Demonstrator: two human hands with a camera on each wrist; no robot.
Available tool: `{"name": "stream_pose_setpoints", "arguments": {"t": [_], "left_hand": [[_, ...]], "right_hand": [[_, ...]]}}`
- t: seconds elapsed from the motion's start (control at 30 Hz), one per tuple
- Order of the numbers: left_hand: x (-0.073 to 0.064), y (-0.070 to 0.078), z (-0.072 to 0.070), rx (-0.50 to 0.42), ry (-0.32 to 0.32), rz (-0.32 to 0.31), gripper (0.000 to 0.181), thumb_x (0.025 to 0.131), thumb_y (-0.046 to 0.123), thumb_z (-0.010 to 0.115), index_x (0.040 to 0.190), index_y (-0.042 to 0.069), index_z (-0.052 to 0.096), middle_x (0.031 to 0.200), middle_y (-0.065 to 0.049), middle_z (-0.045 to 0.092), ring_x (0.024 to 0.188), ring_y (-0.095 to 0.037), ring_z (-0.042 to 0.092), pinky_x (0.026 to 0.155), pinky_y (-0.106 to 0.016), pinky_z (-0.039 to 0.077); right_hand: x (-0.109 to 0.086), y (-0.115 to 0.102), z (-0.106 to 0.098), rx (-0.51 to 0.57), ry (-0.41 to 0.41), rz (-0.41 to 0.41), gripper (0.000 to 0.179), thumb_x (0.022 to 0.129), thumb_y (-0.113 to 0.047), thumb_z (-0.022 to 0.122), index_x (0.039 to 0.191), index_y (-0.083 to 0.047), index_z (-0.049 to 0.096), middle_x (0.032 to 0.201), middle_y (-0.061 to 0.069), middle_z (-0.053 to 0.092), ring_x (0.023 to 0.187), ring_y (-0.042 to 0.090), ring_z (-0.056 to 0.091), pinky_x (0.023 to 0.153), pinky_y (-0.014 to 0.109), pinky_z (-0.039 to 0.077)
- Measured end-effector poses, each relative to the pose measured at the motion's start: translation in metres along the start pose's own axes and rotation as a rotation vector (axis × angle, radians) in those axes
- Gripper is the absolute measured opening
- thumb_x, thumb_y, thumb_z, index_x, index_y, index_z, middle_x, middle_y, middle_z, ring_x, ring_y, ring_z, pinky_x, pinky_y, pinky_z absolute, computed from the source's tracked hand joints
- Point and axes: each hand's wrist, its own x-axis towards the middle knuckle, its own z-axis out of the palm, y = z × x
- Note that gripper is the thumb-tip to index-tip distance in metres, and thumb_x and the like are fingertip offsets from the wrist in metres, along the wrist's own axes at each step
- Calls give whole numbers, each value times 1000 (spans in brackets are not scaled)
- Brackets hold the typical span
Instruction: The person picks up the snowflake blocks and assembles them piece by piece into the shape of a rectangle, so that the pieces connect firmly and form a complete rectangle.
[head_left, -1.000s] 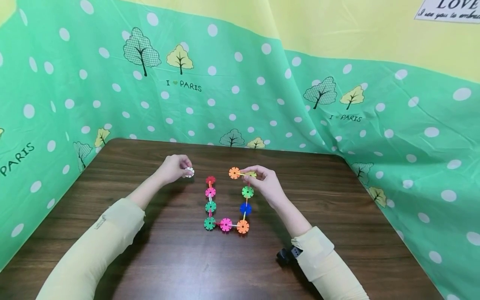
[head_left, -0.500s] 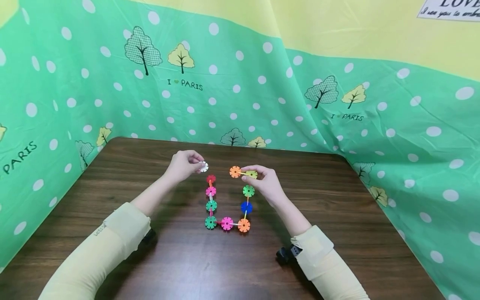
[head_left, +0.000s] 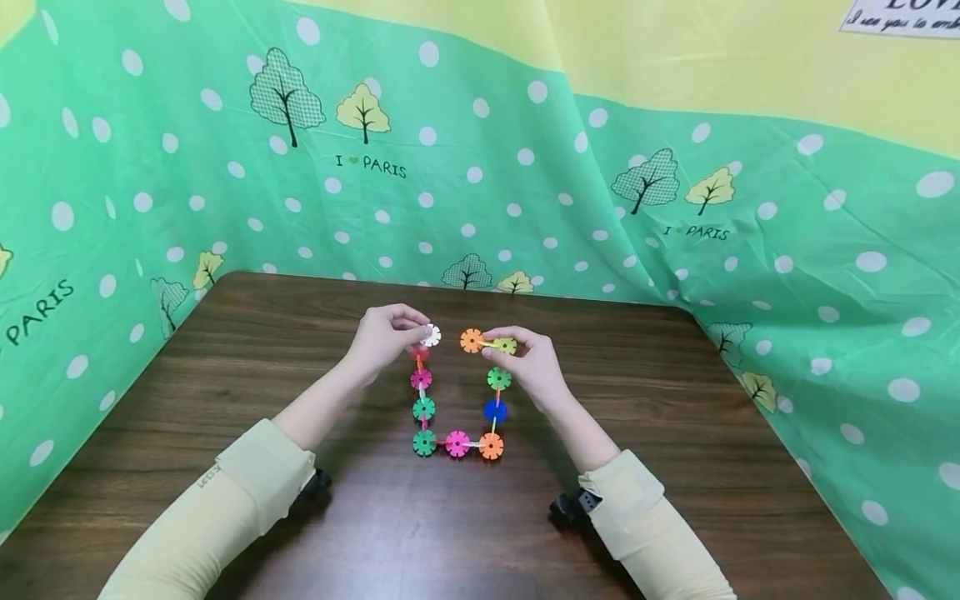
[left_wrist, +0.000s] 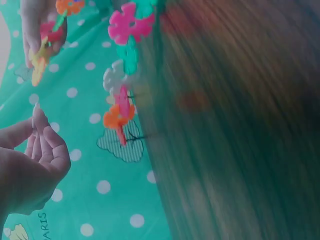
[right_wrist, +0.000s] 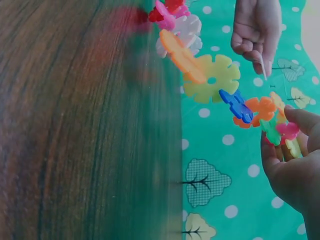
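My left hand (head_left: 381, 337) pinches a white snowflake disc (head_left: 431, 335) between thumb and fingertips, just above the red disc (head_left: 421, 353). The right hand (head_left: 534, 367) grips the far right end of a chain of snowflake discs, where a yellow-green disc (head_left: 507, 345) sits; an orange disc (head_left: 472, 340) sticks out leftward from there, apart from the white one. The chain makes a U, with a pink disc (head_left: 457, 444) in its near row. In the right wrist view, the white disc (right_wrist: 263, 65) appears edge-on, and fingers partly cover the chain's end.
Under the chain is a dark wood-grain table (head_left: 420, 533). A green and yellow curtain (head_left: 480, 183) with dots and trees hangs behind it and at both sides. Small black devices (head_left: 573, 508) show at the wrists.
The left hand has carried the white disc rightward, from left of the chain to above its red end and closer to the orange disc. The right hand has hardly moved.
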Motion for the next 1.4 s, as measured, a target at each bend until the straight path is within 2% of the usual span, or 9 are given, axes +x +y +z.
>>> {"name": "stream_pose_setpoints", "arguments": {"t": [0.13, 0.37, 0.53, 0.7, 0.83, 1.0, 1.1, 1.27, 1.4], "left_hand": [[-4, 5, 7, -80, 5, -26, 18, 84, 7, 71, 97, -4, 66, 84, -15, 71, 62, -18, 67, 72, -46, 57], [-7, 14, 16, -125, 13, -40, 17, 84, 6, 70, 96, -5, 66, 82, -13, 71, 61, -13, 66, 65, -35, 57], [-7, 20, 20, -170, 14, -45, 19, 84, 7, 70, 97, -6, 66, 80, -11, 71, 61, -13, 67, 68, -36, 57], [-7, 24, 22, -175, 15, -50, 18, 85, 8, 69, 97, -4, 66, 78, -10, 71, 64, -14, 68, 70, -35, 57], [-6, 26, 22, -183, 29, -41, 18, 86, 8, 68, 98, -5, 65, 78, -10, 71, 64, -14, 68, 65, -28, 57], [-6, 27, 22, -196, 31, -48, 17, 86, 7, 68, 97, -6, 65, 76, -9, 71, 63, -14, 68, 64, -28, 56], [-6, 27, 23, -195, 32, -58, 17, 85, 7, 69, 96, -6, 65, 74, -8, 70, 62, -14, 67, 64, -29, 57], [-8, 30, 25, -197, 39, -62, 18, 84, 8, 70, 96, -6, 66, 76, -10, 71, 62, -14, 67, 63, -28, 57], [-10, 35, 29, -207, 52, -52, 18, 83, 7, 71, 95, -6, 65, 78, -11, 71, 60, -13, 67, 61, -27, 56]], "right_hand": [[0, -2, 2, -10, 23, -30, 20, 81, -4, 72, 100, 3, 70, 80, 18, 63, 44, 9, 29, 41, 21, 28], [0, -5, 3, -36, 64, -79, 18, 82, -5, 73, 98, 2, 70, 98, 18, 69, 46, 7, 30, 42, 20, 28], [0, -9, 5, -41, 85, -113, 17, 82, -5, 72, 98, 1, 70, 101, 17, 69, 51, 10, 42, 43, 19, 35], [0, -11, 6, -50, 100, -178, 16, 82, -1, 71, 98, 2, 70, 101, 16, 69, 70, 16, 58, 52, 20, 44], [-1, -12, 7, -52, 102, -217, 16, 81, 0, 72, 96, 3, 70, 102, 16, 69, 81, 21, 63, 58, 24, 50], [-3, -14, 8, -40, 83, -231, 17, 81, 0, 72, 96, 5, 69, 103, 19, 67, 90, 30, 63, 63, 28, 54], [-3, -15, 9, -57, 78, -231, 20, 81, -2, 72, 100, 5, 68, 105, 18, 67, 84, 28, 62, 60, 24, 51], [-4, -21, 9, -68, 73, -211, 28, 86, -5, 67, 113, 1, 64, 103, 18, 65, 67, 17, 54, 55, 20, 45], [-4, -27, 12, -96, 97, -198, 21, 89, -6, 64, 108, 2, 66, 104, 17, 64, 64, 18, 48, 52, 20, 40]]}}
